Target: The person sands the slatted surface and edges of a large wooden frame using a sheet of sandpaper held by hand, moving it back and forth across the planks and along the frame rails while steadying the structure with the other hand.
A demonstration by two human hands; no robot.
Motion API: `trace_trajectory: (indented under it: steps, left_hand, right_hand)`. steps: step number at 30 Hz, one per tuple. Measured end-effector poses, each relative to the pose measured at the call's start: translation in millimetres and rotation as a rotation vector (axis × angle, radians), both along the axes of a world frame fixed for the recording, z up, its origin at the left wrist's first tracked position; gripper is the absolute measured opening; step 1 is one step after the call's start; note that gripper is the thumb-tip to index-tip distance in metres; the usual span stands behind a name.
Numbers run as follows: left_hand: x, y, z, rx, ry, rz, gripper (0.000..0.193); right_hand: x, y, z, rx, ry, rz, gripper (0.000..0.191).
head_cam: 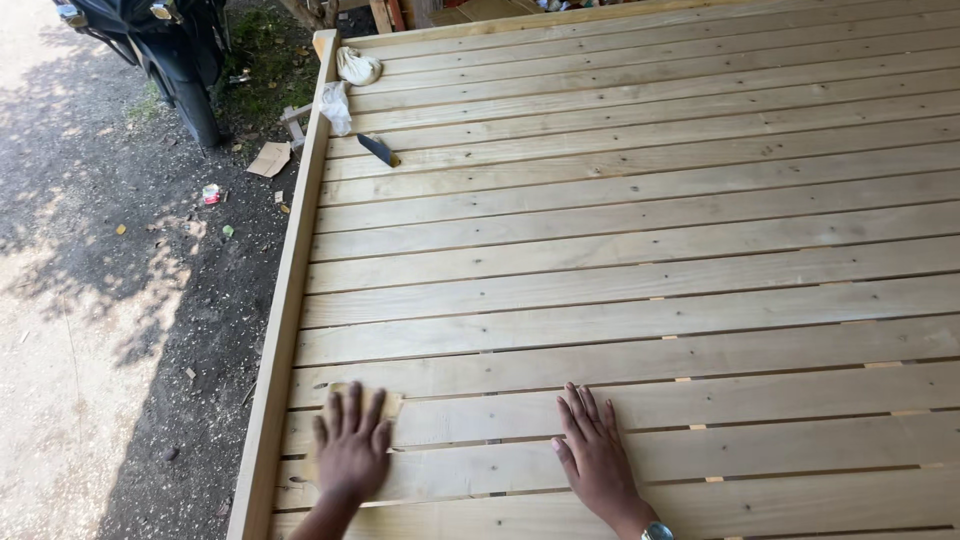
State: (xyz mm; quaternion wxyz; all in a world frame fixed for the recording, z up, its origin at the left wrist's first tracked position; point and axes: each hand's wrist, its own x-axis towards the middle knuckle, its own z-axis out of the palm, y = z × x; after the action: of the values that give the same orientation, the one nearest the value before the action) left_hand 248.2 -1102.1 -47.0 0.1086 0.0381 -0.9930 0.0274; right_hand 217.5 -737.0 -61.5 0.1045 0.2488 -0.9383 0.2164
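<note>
Two hands lie flat on the pale slatted wooden platform (640,250): left hand (352,447), fingers spread, presses tan sandpaper sheet (392,402); right hand (592,452) rests bare, fingers spread.

Sandpaper (372,400) lies under the left hand (352,448), left of the right hand (593,455).

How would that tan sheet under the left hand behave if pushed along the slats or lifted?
The tan sheet lies flat under the left hand, so it is probably thin and floppy. Likely light. Pushed, its edge might snag in the gaps between slats.
</note>
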Motion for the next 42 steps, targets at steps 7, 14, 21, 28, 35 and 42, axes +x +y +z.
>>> trace_trajectory:
  steps: [7, 14, 21, 28, 35, 42]
  left_hand:
    - [-47, 157, 36, 0.394, -0.437, -0.495, 0.059]
    - [-45, 229, 43, -0.061, -0.202, -0.716, 0.084]
    - [36, 8, 22, 0.378, -0.421, -0.136, 0.059]
    - [58, -33, 9, 0.088, -0.104, 0.173, 0.061]
    - [26, 171, 18, 0.394, -0.264, -0.385, 0.064]
    - [69, 151, 14, 0.444, -0.498, -0.266, 0.063]
  right_hand:
    - [2, -14, -2, -0.03, 0.088, -0.051, 0.058]
    - [14, -15, -2, -0.064, 0.106, -0.154, 0.055]
    - [22, -53, -6, -0.103, 0.046, -0.11, 0.052]
    - [51, -88, -1, -0.112, 0.021, 0.061, 0.052]
    - [45, -33, -8, -0.096, 0.054, 0.007, 0.054]
    - [43, 36, -11, -0.048, 0.008, 0.059, 0.052]
